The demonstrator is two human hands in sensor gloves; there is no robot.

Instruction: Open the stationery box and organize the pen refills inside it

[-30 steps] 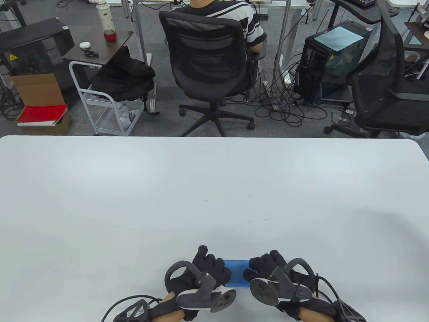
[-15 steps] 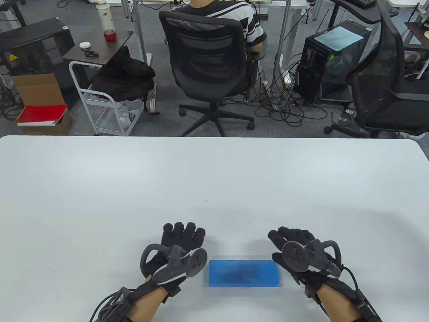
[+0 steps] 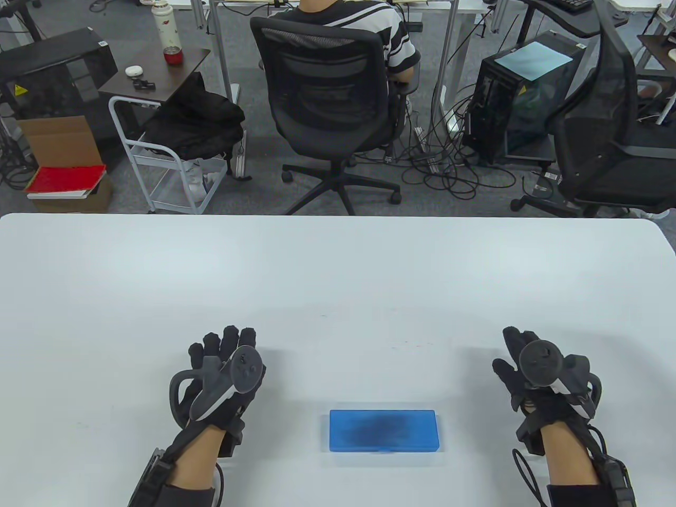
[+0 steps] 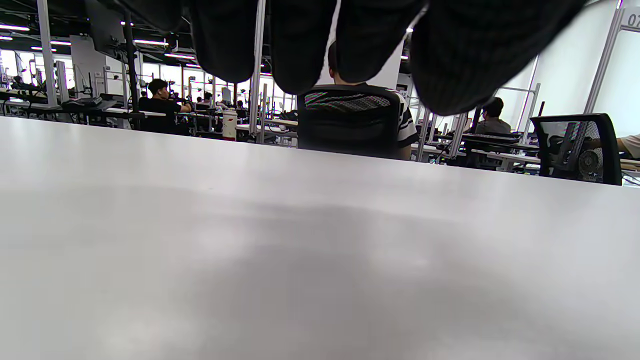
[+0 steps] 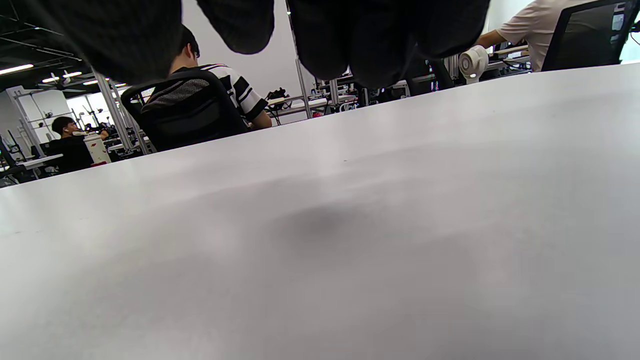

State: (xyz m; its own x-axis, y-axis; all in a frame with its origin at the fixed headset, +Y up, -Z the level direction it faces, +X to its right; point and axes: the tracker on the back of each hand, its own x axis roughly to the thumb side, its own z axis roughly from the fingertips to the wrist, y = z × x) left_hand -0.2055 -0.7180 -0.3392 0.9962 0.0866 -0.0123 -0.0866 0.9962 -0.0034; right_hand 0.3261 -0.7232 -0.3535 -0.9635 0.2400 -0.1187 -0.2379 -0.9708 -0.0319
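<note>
A flat blue stationery box [image 3: 384, 431] with a clear lid lies closed on the white table [image 3: 338, 274] near the front edge; a dark smudge shows through the lid. My left hand [image 3: 222, 348] hovers well to the box's left, fingers straight, holding nothing. Off to the box's right, my right hand [image 3: 515, 351] is spread the same way and is empty too. In the left wrist view only the left fingertips [image 4: 300, 45] hang over bare table. The right wrist view shows the right fingertips [image 5: 350, 40] the same way. No loose pen refills are visible.
Beyond the table's far edge a person sits in a black mesh office chair [image 3: 330, 100]. A white cart [image 3: 169, 158], a computer tower [image 3: 520, 90] and a second chair [image 3: 612, 127] stand on the floor behind.
Both hands let go of the blue box, set flat on the table, and moved apart and forward, the left one leftward, the right one rightward. The box has stayed still since half a second ago.
</note>
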